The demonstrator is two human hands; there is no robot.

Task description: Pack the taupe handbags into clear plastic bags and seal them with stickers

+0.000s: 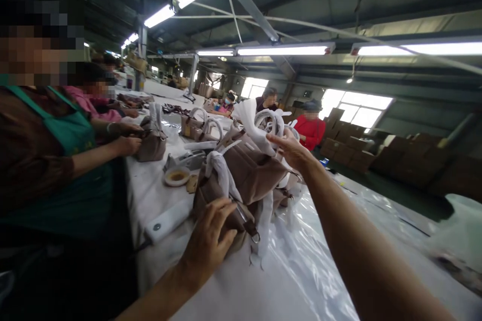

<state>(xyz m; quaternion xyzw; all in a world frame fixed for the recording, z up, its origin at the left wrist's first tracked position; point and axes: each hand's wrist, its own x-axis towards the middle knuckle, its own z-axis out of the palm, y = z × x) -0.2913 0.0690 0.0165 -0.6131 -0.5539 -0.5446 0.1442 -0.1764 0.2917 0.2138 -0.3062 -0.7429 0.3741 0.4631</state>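
My right hand (288, 149) is closed on the white-wrapped handle (254, 128) of a taupe handbag (250, 168), which is tilted above the table among other bags. Nearer to me, a second taupe bag (206, 191) has its handle wrapped in white too. My left hand (213, 235) rests against the near side of this second bag, fingers apart and slightly curled. A metal ring hangs from the bag's end, beside a white strip.
A roll of tape (176, 176) and a white device (167, 223) lie left of the bags on the white table (241, 291). A person in a green apron (71, 135) handles another bag (151, 144) at the left. Plastic sheeting (320, 246) covers the right side.
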